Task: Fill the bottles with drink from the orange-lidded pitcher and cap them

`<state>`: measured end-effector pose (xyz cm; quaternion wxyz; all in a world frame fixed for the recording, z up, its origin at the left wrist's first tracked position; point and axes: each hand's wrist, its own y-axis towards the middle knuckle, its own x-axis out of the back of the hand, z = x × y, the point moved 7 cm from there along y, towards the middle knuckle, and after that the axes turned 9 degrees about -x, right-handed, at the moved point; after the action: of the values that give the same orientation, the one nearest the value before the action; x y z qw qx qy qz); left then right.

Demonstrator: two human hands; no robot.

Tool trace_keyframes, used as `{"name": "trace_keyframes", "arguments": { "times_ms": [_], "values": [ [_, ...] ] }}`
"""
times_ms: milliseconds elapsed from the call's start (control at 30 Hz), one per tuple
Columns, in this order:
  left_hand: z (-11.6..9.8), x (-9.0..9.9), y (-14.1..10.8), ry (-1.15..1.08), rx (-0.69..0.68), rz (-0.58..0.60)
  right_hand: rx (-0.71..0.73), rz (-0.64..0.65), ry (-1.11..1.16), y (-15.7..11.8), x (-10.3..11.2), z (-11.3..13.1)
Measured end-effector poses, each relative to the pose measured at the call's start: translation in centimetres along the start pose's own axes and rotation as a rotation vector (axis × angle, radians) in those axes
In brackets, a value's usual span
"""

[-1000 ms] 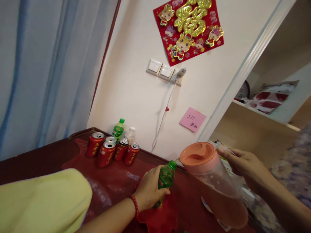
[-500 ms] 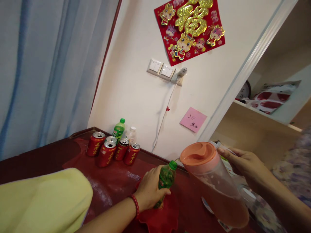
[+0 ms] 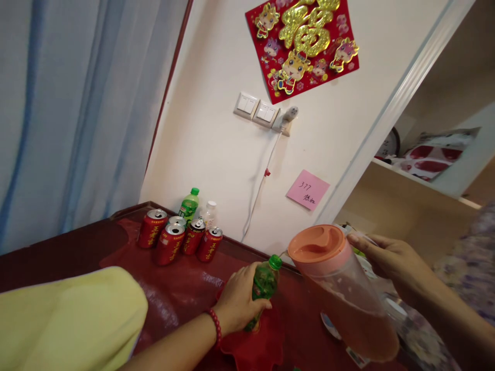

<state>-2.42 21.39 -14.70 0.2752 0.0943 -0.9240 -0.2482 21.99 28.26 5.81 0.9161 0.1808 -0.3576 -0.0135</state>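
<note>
At L we see a blue curtain [image 3: 77, 113], then our dk red counter [image 3: 305, 324]. Our R hand [image 3: 382, 255] grips the jug [image 3: 342, 291] at its R side; it tilts L, orange lid [image 3: 319, 243] on, pinkish liquid inside. Red dish [image 3: 251, 353] sits on the counter, front ctr. Our L hand [image 3: 237, 299] is wrapped round the green bottle [image 3: 266, 281], over the dish, its top just beside the jug's rim. Red cans [image 3: 169, 250] stand clustered, back L. Red bracelet [image 3: 215, 325] on our L wrist.

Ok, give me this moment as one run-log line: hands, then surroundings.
left hand: grips green bottle | right hand: holds pitcher, tilted toward bottle | nearby: red cans on table, pink note on wall
</note>
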Motion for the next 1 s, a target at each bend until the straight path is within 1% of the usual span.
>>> {"name": "trace_keyframes", "arguments": {
  "times_ms": [100, 367, 567, 833, 1000],
  "values": [
    [0.0, 0.0, 0.0, 0.001, 0.006, 0.004, -0.074, 0.068, 0.028, 0.0, -0.3, -0.3],
    [-0.2, 0.1, 0.0, 0.0, 0.0, -0.003, -0.066, 0.051, -0.017, -0.1, -0.1, 0.2],
    [0.0, 0.0, 0.0, -0.014, -0.015, -0.011, -0.063, 0.045, -0.003, 0.1, 0.1, -0.2],
    [0.3, -0.2, -0.1, -0.024, -0.036, -0.019, -0.097, 0.047, -0.022, 0.0, 0.0, -0.3],
    [0.4, -0.2, 0.0, -0.016, -0.034, -0.023, -0.092, 0.055, -0.029, 0.6, 0.1, -1.0]
  ]
}}
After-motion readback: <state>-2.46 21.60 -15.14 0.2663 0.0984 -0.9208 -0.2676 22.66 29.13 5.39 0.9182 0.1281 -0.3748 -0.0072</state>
